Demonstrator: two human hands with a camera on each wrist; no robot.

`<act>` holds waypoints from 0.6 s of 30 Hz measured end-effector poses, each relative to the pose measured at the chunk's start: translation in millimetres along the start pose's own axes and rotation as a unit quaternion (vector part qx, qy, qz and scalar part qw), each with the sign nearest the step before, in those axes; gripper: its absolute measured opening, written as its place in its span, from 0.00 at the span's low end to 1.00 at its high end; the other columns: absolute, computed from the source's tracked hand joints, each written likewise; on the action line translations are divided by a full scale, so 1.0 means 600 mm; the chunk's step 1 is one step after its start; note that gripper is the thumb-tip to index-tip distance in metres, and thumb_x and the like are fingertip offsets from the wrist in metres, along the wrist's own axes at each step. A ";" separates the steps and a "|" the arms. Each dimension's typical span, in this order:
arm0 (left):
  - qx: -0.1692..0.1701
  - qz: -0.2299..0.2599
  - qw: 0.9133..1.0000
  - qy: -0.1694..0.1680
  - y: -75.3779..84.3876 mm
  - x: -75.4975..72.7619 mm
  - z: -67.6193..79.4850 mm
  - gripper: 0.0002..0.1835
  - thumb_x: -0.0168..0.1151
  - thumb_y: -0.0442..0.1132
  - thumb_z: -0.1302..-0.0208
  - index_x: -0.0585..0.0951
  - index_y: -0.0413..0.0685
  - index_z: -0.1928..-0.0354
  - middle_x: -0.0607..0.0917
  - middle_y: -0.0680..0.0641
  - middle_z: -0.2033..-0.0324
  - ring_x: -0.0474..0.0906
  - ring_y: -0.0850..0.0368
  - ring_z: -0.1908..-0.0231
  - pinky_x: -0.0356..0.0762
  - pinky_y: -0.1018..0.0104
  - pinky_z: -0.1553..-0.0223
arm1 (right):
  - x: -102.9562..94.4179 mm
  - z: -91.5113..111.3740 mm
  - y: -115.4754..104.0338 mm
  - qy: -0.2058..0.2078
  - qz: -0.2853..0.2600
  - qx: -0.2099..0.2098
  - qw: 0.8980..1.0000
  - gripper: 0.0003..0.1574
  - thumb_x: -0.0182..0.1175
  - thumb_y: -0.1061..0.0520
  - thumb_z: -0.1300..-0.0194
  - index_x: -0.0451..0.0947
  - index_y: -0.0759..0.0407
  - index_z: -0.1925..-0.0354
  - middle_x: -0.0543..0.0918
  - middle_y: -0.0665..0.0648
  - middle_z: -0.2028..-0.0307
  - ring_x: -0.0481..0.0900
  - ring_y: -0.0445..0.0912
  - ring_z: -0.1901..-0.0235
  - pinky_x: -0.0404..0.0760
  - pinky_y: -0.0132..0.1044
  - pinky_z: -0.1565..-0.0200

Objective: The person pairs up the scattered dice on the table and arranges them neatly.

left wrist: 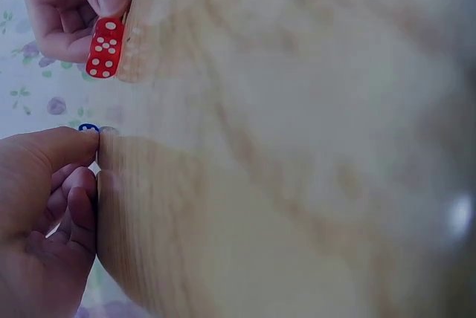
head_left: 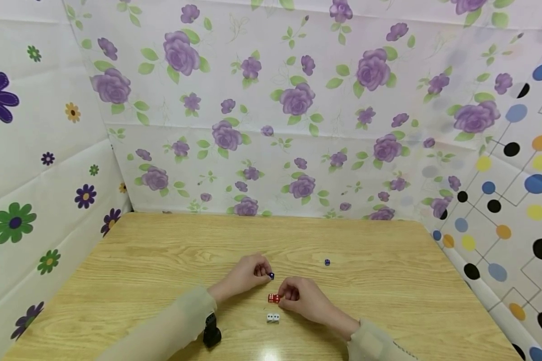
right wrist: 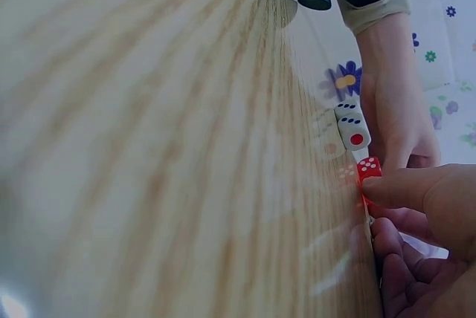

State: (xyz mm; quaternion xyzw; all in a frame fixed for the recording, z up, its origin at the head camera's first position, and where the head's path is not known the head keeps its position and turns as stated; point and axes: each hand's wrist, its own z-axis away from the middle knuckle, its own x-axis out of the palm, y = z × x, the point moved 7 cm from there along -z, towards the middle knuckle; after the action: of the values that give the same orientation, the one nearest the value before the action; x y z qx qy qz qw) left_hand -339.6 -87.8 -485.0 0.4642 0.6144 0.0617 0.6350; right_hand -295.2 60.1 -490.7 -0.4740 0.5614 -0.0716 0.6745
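Observation:
My left hand (head_left: 247, 273) is at the middle of the table, its thumb and finger pinching a dark blue die (head_left: 271, 276). In the left wrist view that blue die (left wrist: 88, 128) shows only partly beyond the thumb tip. Just nearer and to the right, my right hand (head_left: 304, 300) pinches the right one of two red dice (head_left: 271, 298) standing side by side. The right wrist view shows the thumb over part of the red die (right wrist: 369, 167). Nearer the front, two white dice (head_left: 273, 318) sit next to each other, in line with the red pair.
A second blue die (head_left: 327, 262) lies alone farther back on the right. The wooden table (head_left: 185, 240) is bounded by flowered cloth (head_left: 262, 130) behind and patterned cloths at both sides. A black wrist camera (head_left: 212, 333) hangs at the left sleeve.

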 end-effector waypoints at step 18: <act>0.007 0.003 1.000 -0.007 0.013 0.009 0.015 0.04 0.69 0.32 0.40 0.82 0.46 0.65 0.82 0.52 0.70 0.72 0.70 0.71 0.75 0.76 0.68 | 0.000 0.002 -0.002 -0.002 -0.007 -0.003 1.000 0.06 0.69 0.58 0.40 0.82 0.52 0.64 0.79 0.46 0.73 0.73 0.33 0.74 0.74 0.26 0.70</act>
State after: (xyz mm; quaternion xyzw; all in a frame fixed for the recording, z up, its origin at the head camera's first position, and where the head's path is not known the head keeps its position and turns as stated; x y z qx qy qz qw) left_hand -326.8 -84.7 -485.4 0.4709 0.6087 0.0560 0.6361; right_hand -293.8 60.2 -489.9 -0.4801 0.5569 -0.0742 0.6737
